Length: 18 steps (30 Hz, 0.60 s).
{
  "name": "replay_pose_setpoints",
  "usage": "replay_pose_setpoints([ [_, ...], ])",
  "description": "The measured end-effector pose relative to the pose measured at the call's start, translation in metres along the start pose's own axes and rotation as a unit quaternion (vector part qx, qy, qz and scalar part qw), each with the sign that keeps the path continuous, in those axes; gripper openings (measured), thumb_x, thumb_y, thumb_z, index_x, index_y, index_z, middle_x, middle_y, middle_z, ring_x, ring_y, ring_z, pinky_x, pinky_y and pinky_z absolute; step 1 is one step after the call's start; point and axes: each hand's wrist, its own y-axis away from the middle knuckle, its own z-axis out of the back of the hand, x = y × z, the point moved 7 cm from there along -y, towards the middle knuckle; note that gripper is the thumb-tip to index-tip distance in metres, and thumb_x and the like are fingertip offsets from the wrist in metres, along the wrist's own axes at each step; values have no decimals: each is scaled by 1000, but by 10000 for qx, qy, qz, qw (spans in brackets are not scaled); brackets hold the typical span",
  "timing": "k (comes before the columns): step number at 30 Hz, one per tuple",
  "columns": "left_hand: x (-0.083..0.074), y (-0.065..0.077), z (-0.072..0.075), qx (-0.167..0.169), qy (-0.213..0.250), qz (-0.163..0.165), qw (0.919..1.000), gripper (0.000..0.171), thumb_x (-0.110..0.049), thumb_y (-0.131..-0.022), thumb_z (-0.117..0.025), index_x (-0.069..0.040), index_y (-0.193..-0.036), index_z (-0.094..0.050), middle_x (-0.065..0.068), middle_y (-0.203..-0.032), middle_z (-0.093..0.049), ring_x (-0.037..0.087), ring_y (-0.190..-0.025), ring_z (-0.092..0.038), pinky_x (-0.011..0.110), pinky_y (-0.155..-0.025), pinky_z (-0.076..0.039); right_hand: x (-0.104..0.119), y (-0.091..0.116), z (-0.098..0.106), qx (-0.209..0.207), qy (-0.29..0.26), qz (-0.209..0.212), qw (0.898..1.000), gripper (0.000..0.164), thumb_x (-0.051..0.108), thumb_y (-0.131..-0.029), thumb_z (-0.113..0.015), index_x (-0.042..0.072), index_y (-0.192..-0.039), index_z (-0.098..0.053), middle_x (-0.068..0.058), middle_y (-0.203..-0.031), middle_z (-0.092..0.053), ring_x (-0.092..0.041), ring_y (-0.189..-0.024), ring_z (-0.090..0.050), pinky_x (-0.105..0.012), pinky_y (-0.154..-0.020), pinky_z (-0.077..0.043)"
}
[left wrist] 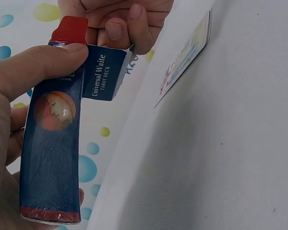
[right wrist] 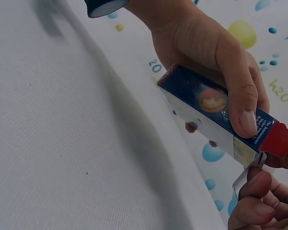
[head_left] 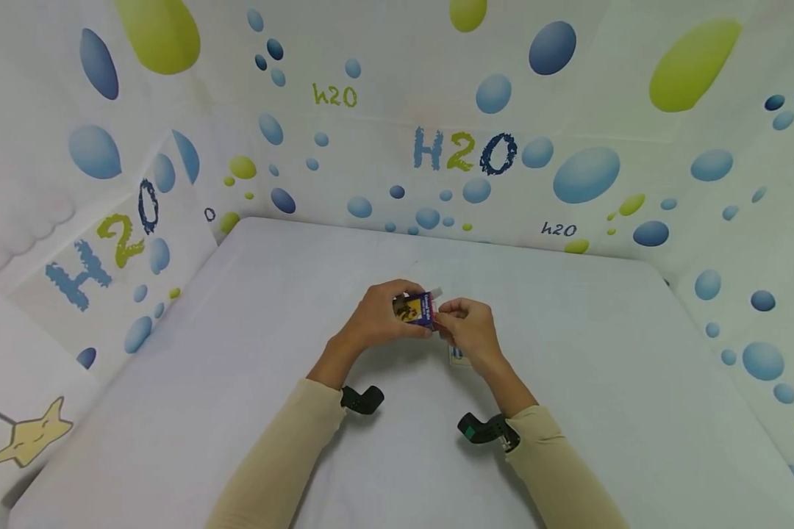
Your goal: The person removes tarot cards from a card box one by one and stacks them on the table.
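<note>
My left hand (head_left: 373, 317) grips a small blue tarot card box (head_left: 412, 310), holding it tilted above the table. Its narrow side, with a round face picture, shows in the left wrist view, where the thumb presses near the open end. The lid flap (left wrist: 104, 72), printed "Universal Waite Tarot Deck", is folded out, and a red side tab (left wrist: 69, 29) sticks out beside it. Fingers of my right hand (head_left: 474, 334) are curled at this end and pinch the lid flap. A flat card stack (head_left: 459, 357) lies on the table, partly hidden below my right hand.
A white cloth covers the table (head_left: 397, 463). Behind and beside it hangs a white curtain (head_left: 384, 169) printed with blue and green drops and "H2O". Each wrist carries a dark camera mount, and beige sleeves cover both forearms.
</note>
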Motion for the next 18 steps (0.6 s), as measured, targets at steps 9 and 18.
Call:
replay_pose_setpoints([
  [9,0,1,1,-13,25,34,10000,65,-29,-67,-95,-15,-125,-67,1,-125,-68,22,-111,-62,43,-99,-52,-2,1,0,59,-131,-121,9998,28,13,-92,-72,-4,-114,-67,-7,-80,-70,-16,-64,-64,-22,-54,-51],
  [18,0,2,3,-35,113,21,9999,65,-29,-66,-96,-16,-124,-68,0,-123,-68,23,-110,-62,43,-98,-52,-3,-1,0,189,-338,-214,9990,36,14,-93,-74,-4,-122,-64,-4,-80,-70,-13,-63,-65,-22,-56,-52],
])
